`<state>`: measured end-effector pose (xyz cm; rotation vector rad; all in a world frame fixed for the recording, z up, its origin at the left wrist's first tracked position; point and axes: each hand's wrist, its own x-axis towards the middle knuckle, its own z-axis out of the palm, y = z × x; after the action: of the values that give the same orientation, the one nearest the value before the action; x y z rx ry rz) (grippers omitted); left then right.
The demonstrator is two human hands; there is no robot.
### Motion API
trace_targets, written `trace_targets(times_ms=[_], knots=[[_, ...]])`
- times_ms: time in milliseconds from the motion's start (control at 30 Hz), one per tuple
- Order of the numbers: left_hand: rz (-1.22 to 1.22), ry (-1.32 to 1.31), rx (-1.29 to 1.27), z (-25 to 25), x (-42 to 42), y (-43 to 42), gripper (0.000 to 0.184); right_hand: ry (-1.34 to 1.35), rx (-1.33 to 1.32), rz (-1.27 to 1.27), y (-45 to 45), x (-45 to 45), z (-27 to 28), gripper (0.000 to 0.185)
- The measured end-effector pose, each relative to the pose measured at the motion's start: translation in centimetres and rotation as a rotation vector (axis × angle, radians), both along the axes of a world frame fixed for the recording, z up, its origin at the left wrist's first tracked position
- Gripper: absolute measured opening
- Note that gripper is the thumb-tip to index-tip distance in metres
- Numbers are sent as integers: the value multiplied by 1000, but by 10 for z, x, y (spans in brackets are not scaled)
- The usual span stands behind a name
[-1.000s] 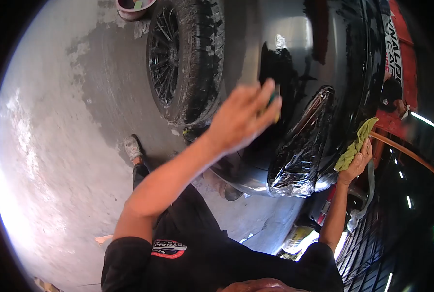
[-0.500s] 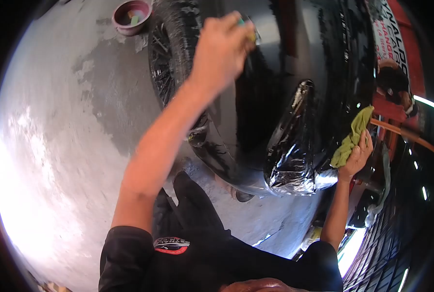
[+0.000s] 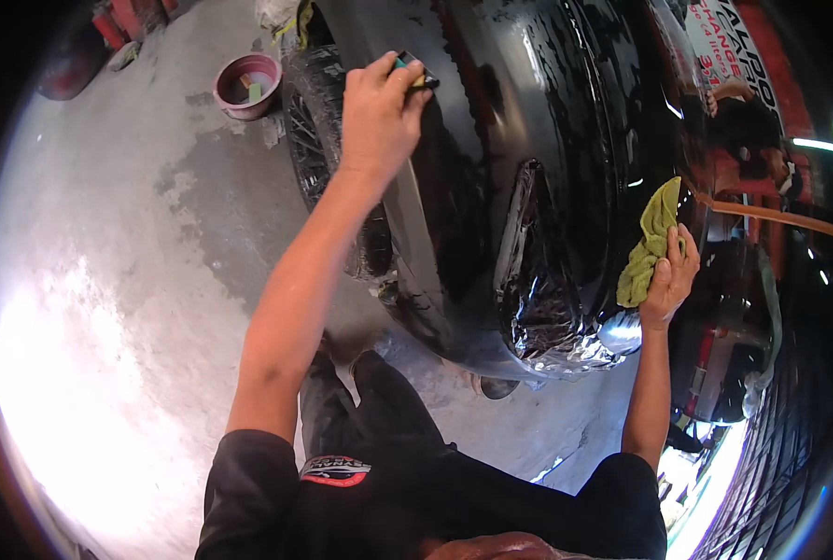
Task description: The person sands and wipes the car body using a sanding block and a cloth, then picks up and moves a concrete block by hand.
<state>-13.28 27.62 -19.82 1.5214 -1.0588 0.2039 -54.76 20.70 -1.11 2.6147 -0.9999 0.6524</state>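
My left hand [image 3: 384,117] grips a small dark block [image 3: 421,78] with green and yellow parts, held on the black car panel [image 3: 491,103] above the wheel. My right hand [image 3: 670,280] rests farther right on the car, its fingers pressed on a crumpled yellow-green cloth [image 3: 651,250]. Between my hands, a lamp covered in shiny dark plastic film [image 3: 539,289] sits on the car's corner. Dull patches and glossy black streaks show on the panel.
A knobby tire [image 3: 318,121] stands left of the panel. Beyond it a pink basin [image 3: 247,86] with small pieces inside sits on the concrete floor [image 3: 155,233]. An orange strap or hose [image 3: 776,217] and a red-and-white banner [image 3: 738,56] are at the right.
My left hand has moved up and left along the panel with the block, toward the wheel. My right hand and the cloth appear slightly higher and farther left as the view has shifted.
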Motion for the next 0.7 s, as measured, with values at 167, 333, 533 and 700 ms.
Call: trace_targets(times_ms=[167, 333, 533, 700], knots=[[-140, -4, 55, -16, -76, 71, 60, 13, 6, 17, -3, -1, 1, 48], [-73, -15, -2, -2, -25, 26, 54, 2, -1, 10, -2, -2, -2, 48], [8, 63, 7, 7, -34, 25, 48, -16, 12, 45, -6, 0, -1, 48], [-288, -66, 37, -27, -100, 99, 59, 19, -3, 22, -4, -2, 2, 48]])
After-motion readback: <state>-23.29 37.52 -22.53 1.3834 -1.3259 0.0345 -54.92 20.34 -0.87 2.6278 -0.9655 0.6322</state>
